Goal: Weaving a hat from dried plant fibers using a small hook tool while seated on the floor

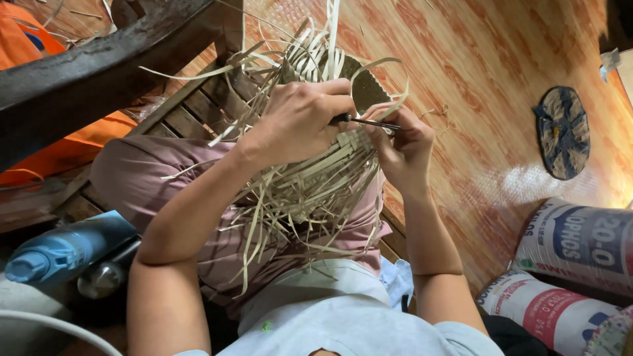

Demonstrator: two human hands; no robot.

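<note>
A half-woven basket (316, 178) of pale flat strips rests on my lap, loose strip ends sticking out all round. My left hand (300, 118) is closed on a thin metal awl (372, 122) with a dark handle, its tip pointing right across the weave. My right hand (402, 148) pinches the basket's edge where the awl's tip meets the strips. A dark round base (366, 86) shows behind the hands.
A dark wooden beam (99, 62) crosses the upper left over a slatted wooden seat (191, 112). A blue bottle (62, 250) lies at lower left. Printed sacks (573, 244) lie at lower right. A round dark mat (562, 132) lies on the patterned reddish floor (481, 79).
</note>
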